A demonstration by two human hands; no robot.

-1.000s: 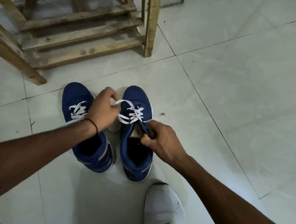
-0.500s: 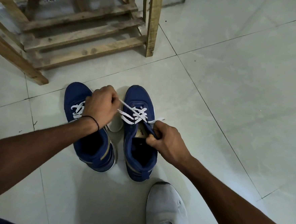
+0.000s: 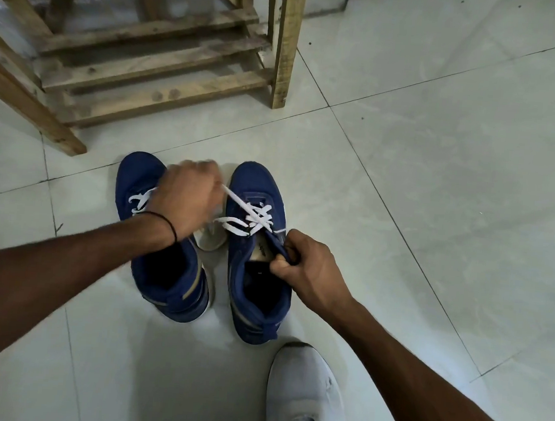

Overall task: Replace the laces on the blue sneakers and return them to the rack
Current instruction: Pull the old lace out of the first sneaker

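Blue sneakers (image 3: 140, 174) are standing side by side on the tiled floor (image 3: 435, 188), near the wooden rack (image 3: 154, 70). Left hand (image 3: 188, 200), blurred, is gripping a taut white lace (image 3: 252, 216) running from the right-side sneaker (image 3: 258, 186). Right hand (image 3: 308, 268) is pinching the blue edge of that sneaker's opening.

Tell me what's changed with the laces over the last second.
The left hand has pulled the white lace from a slack loop into a taut line off the right-hand sneaker. The right hand still pinches that sneaker's upper; the other sneaker has not moved.
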